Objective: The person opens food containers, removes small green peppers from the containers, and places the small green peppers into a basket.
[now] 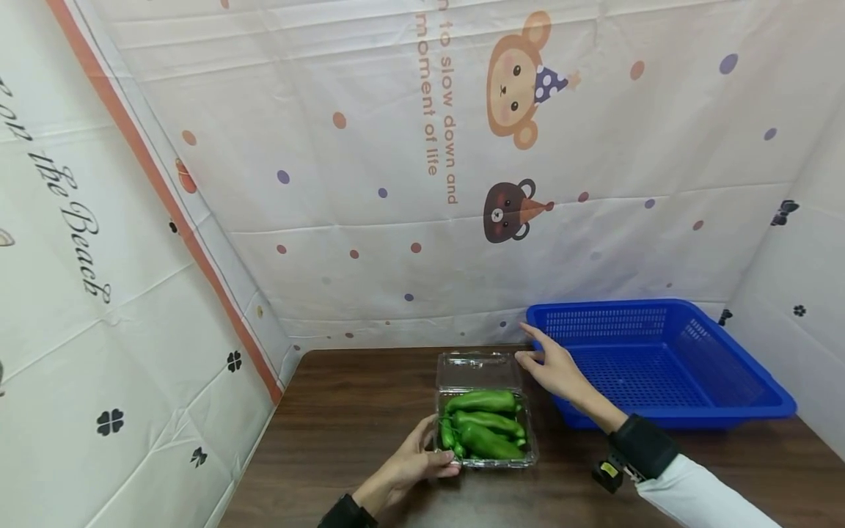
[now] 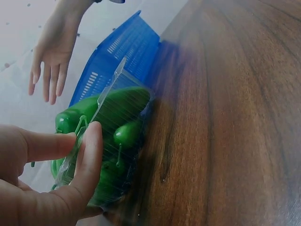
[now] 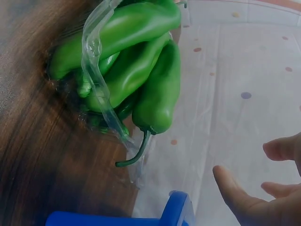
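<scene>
Several green peppers [image 1: 485, 401] lie in a clear plastic box [image 1: 532, 444] on the table, its lid [image 1: 478, 374] folded back toward the wall. My left hand [image 1: 411, 463] grips the box's left front corner. In the left wrist view, thumb and fingers pinch the rim beside the peppers [image 2: 127, 134]. Over the left edge of the blue basket, right of the lid, my right hand [image 1: 557, 370] hovers with fingers spread, holding nothing. The right wrist view shows its fingertips [image 3: 228, 181] apart from the peppers [image 3: 157, 94], one pepper's stem poking past the rim.
A blue plastic basket [image 1: 713, 414] with perforated walls stands on the right of the brown wooden table [image 1: 356, 411]. Printed white cloth [image 1: 370, 293] hangs behind the table and along both sides.
</scene>
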`<state>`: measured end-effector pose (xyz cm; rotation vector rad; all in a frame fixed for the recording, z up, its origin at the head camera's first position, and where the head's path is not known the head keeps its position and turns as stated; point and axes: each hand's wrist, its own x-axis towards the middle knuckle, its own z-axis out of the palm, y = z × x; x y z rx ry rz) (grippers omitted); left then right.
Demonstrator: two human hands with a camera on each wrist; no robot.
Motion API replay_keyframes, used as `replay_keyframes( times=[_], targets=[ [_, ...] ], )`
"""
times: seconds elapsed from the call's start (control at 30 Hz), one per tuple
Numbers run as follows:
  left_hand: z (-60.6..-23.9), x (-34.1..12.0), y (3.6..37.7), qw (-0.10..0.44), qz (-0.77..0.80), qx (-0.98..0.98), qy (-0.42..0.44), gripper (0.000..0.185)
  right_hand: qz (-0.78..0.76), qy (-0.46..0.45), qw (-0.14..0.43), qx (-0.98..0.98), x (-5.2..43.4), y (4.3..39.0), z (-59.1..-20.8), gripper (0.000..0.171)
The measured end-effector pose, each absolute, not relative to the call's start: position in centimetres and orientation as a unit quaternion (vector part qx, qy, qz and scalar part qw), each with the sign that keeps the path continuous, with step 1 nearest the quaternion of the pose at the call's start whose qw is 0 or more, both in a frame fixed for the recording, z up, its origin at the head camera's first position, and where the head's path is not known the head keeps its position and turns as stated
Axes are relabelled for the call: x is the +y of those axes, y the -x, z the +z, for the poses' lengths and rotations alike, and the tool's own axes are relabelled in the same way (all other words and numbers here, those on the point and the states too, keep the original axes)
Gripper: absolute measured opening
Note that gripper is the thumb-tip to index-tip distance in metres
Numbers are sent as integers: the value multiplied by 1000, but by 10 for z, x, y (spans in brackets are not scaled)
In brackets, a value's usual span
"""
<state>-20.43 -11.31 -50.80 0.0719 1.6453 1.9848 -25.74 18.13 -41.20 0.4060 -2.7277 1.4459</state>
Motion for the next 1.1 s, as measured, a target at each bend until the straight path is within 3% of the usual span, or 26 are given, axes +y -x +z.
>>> replay_keyframes(
  times=[0.37, 0.67, 0.9, 1.1],
  targets=[
    [-506, -113, 204, 279, 737, 616, -20, 86, 433, -183, 65, -880, 173, 264, -408, 51],
    [-513, -121, 205, 309, 718, 623, -33, 77, 375, -271, 80, -883, 155, 260, -423, 30],
    [-512, -125, 211, 293, 689, 662, -19, 65, 263, -318, 50, -909, 145, 256, -445, 33],
    [-514, -128, 213, 264, 667, 696, -27, 70, 216, -332, 51, -917, 141, 253, -462, 36]
  ],
)
